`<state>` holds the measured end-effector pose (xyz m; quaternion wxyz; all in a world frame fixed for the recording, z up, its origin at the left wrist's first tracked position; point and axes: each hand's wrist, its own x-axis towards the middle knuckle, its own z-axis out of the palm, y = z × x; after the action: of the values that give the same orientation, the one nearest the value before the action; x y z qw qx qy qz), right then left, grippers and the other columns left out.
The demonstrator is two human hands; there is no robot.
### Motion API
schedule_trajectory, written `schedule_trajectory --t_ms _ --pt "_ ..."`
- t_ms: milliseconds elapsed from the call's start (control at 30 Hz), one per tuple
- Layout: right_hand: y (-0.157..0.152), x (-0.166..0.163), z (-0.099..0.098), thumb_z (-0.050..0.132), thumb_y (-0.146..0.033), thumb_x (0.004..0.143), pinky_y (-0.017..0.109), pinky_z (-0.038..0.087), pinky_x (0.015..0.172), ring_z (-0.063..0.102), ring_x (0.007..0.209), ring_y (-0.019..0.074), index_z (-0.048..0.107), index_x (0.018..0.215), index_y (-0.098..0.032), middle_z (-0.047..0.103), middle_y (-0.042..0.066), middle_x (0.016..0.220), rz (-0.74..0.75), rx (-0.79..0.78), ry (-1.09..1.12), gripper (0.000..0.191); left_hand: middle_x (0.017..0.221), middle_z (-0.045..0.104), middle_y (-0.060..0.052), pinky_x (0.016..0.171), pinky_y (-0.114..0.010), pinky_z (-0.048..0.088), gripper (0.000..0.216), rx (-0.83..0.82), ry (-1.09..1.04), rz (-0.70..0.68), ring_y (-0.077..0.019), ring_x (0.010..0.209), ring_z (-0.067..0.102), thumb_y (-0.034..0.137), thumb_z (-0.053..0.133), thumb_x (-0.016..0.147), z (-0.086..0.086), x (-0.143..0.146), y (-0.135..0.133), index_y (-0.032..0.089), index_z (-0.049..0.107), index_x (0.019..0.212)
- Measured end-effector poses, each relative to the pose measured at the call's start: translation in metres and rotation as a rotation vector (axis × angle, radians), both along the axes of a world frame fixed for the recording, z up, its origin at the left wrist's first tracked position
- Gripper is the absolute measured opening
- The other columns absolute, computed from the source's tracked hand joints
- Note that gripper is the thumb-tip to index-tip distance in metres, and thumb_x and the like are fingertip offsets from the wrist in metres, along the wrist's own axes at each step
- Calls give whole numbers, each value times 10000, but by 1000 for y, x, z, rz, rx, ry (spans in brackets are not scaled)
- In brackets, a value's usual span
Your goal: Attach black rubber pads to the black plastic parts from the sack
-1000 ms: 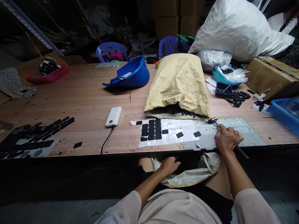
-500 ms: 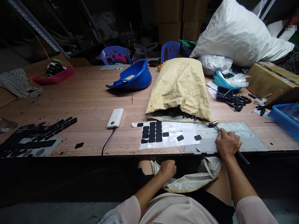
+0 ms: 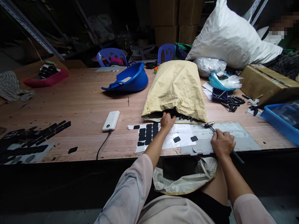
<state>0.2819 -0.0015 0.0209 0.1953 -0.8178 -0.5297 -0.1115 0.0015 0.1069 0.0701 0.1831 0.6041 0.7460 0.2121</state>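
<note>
My left hand point(image 3: 167, 121) reaches to the mouth of a yellow woven sack point(image 3: 176, 84); its thumb stands apart from the fingers, whose tips are partly hidden in the dark opening. Black parts point(image 3: 187, 118) show inside that mouth. My right hand point(image 3: 223, 143) is closed around the handle of a small hammer point(image 3: 210, 124), its head resting over a grey board point(image 3: 243, 137). Between the hands lies a white sheet point(image 3: 167, 141) with black rounded patches point(image 3: 177, 139) on it. My left forearm covers part of this sheet. An open sack point(image 3: 187, 183) lies on my lap.
A white power bank point(image 3: 111, 120) with a cable lies left of the sheet. Behind it is a blue basin point(image 3: 133, 79). At the right are loose black parts point(image 3: 233, 102), a cardboard box point(image 3: 268, 82) and a blue tray point(image 3: 280, 119). Black strips point(image 3: 49, 133) lie far left.
My left hand has moved up from my lap to the sack's mouth, and its fist has loosened. My right hand still holds the hammer at the board. The view has shifted slightly.
</note>
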Motion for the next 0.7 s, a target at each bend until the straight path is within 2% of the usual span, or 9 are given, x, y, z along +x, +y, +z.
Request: schedule_trajectory --t_ms 100,233,333,400,467,600,700 --pt "-1 -1 2 568 -320 1002 372 292 784 453 960 256 805 1218 -212 629 145 1067 0 -3 10 338 1298 685 -164 949 -391 571 272 -55 47 -4 -327 1174 712 381 684 996 -3 -2 7 199 798 1163" --pt "-1 -1 2 586 -312 974 381 313 797 463 979 270 808 1185 -199 630 154 1071 -6 18 42 327 1265 684 -126 905 -362 561 225 26 51 -65 -280 1120 698 319 665 1012 -2 -11 -18 216 776 1179" --pt "-2 -2 0 597 -327 956 394 331 812 485 1001 291 794 1199 -184 637 166 1087 -42 45 55 344 1149 701 -69 873 -330 549 164 111 -21 -272 -236 1056 678 293 693 1004 -8 -10 -54 229 765 1136" --pt "-2 -4 0 587 -346 957 403 334 813 499 1012 305 768 1240 -152 650 185 1110 -66 67 58 388 1071 712 -44 895 -331 541 133 129 -70 -463 -229 1041 663 278 737 971 -17 -5 -77 233 772 1090" --pt "-2 -6 1 575 -357 959 410 338 815 513 1017 313 753 1243 -122 665 202 1124 -84 75 67 409 1040 720 -42 936 -347 535 124 130 -92 -590 -233 1044 654 265 763 944 -28 2 -94 229 785 1061" --pt "-3 -1 4 565 -355 953 429 365 842 524 1024 323 777 1142 -124 678 205 1103 -69 35 84 367 1041 722 -64 976 -384 524 169 162 -105 -593 -254 1054 648 254 783 918 -44 11 -108 214 799 1081" --pt "-7 12 5 583 -361 933 434 398 867 533 1014 312 793 1186 -164 674 171 1091 -23 -36 112 383 1038 718 -67 977 -393 523 209 196 -119 -595 -258 1041 647 256 793 904 -49 11 -106 223 799 1110"
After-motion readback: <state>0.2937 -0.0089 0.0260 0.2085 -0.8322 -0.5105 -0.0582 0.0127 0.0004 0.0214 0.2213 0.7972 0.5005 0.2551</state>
